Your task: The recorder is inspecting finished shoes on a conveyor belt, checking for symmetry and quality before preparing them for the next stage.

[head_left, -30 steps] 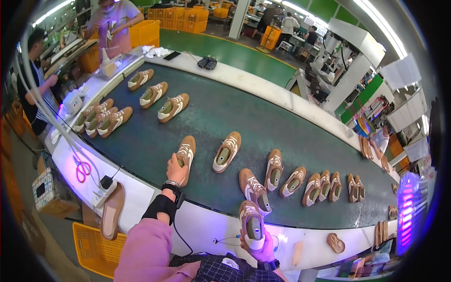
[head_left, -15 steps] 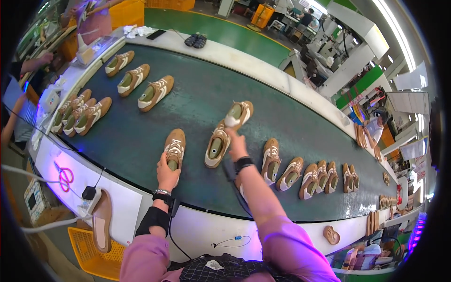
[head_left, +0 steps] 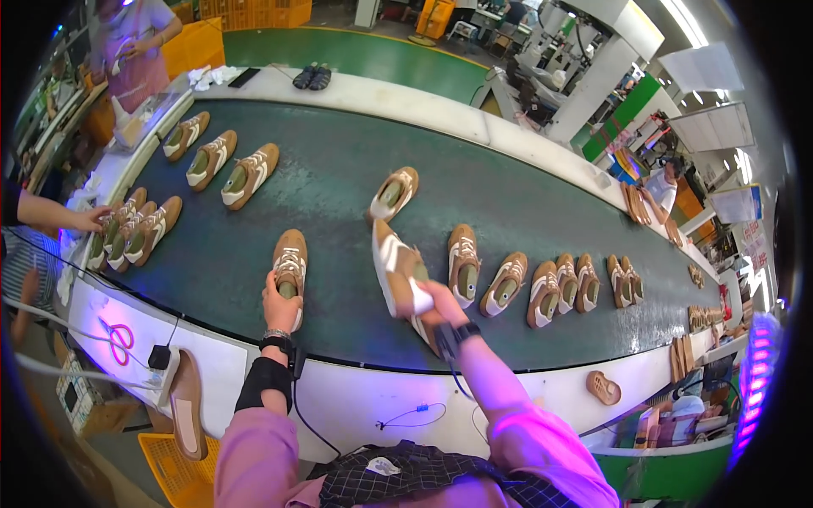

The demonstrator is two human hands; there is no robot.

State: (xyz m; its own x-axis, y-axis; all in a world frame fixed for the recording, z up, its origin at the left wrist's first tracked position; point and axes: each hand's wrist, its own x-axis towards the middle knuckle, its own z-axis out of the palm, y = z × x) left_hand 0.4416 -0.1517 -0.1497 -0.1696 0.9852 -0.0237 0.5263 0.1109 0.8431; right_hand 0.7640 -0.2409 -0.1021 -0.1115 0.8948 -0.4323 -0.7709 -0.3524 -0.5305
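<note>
My left hand (head_left: 280,302) is closed round the heel of a brown-and-white sneaker (head_left: 290,252), which rests on the dark green belt with its toe pointing away. In my right hand (head_left: 444,306) is the heel of a second brown-and-white sneaker (head_left: 391,262), tilted so its striped side shows. Just beyond its toe stands another sneaker (head_left: 395,193). Partly hidden behind the right hand and the held shoe is one more sneaker (head_left: 425,335). To the right of the hand sits a laced sneaker (head_left: 463,266) with a green insole.
Several sneakers (head_left: 559,288) line the belt (head_left: 330,169) to the right, others (head_left: 251,176) the far left. A co-worker's hand (head_left: 91,218) touches a left cluster. Red-handled scissors (head_left: 121,339) and a shoe sole (head_left: 187,406) lie on the near ledge, above a yellow crate (head_left: 169,466).
My right hand has gripped a sneaker, drawn it nearer and tilted it onto its side. My left hand stays on its shoe. A co-worker's hand has reached the left cluster.
</note>
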